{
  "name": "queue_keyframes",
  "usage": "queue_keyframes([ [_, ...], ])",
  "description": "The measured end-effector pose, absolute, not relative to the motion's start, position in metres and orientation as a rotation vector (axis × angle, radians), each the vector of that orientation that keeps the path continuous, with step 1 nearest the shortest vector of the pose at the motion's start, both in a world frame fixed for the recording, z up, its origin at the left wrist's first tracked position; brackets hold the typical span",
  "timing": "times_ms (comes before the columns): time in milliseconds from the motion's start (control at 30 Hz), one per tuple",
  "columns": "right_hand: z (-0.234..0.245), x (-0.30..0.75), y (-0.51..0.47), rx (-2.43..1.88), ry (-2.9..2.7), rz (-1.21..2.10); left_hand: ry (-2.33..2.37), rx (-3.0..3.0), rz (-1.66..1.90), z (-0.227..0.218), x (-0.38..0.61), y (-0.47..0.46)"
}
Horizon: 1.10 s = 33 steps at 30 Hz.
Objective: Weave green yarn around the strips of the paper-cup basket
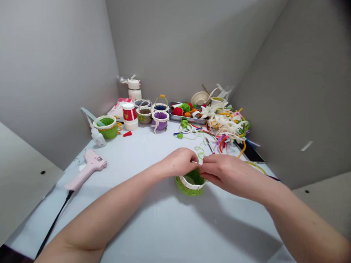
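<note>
A small green basket (191,191) with a white rim stands on the table under both hands, its opening facing up. My left hand (180,162) is closed at the far left part of the rim, fingers bent down over it. At the right side of the rim, my right hand (224,171) is closed, with its fingertips almost meeting those of the left. A thin green yarn strand (200,148) runs across the table towards the fingers. Whether a fingertip also pinches the yarn is hidden.
A pink glue gun (87,167) with a black cord lies left. Behind stand a larger green basket (107,132), a glue bottle (98,137), a red-and-white container (130,116) and a purple basket (160,121). A metal tray (189,119) holds yarn balls; a tangled white heap (226,123) lies right.
</note>
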State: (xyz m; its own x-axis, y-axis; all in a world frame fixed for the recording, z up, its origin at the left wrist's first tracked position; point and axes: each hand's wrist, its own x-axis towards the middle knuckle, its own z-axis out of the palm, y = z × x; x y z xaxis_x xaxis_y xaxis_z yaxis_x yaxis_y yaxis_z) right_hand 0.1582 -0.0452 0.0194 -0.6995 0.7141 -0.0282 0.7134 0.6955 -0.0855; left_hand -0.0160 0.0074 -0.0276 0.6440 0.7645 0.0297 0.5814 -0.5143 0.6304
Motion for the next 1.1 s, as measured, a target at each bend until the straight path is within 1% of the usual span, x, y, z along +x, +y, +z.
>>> queue_keyframes([
  [167,0.008,0.184,-0.044,-1.105,-2.693,0.459,1.017,2.287,0.412,-0.027,-0.016,0.008],
  [400,-0.016,0.211,-0.036,-1.207,-2.385,0.886,1.026,2.292,0.41,-0.028,-0.016,0.007],
  [533,-0.031,0.217,-0.028,-1.192,-2.211,1.051,1.022,2.297,0.404,-0.027,-0.017,0.006],
  [633,-0.04,0.215,-0.026,-1.17,-2.184,1.141,1.022,2.303,0.402,-0.027,-0.017,0.005],
  [767,-0.049,0.207,-0.029,-1.221,-2.235,1.186,1.022,2.325,0.397,-0.026,-0.017,0.004],
  [1000,-0.059,0.204,-0.028,-1.286,-2.143,1.085,1.16,2.561,0.261,-0.012,-0.02,-0.006],
  [1100,-0.061,0.202,-0.028,-1.295,-2.118,1.039,1.165,2.575,0.297,-0.01,-0.02,-0.009],
])
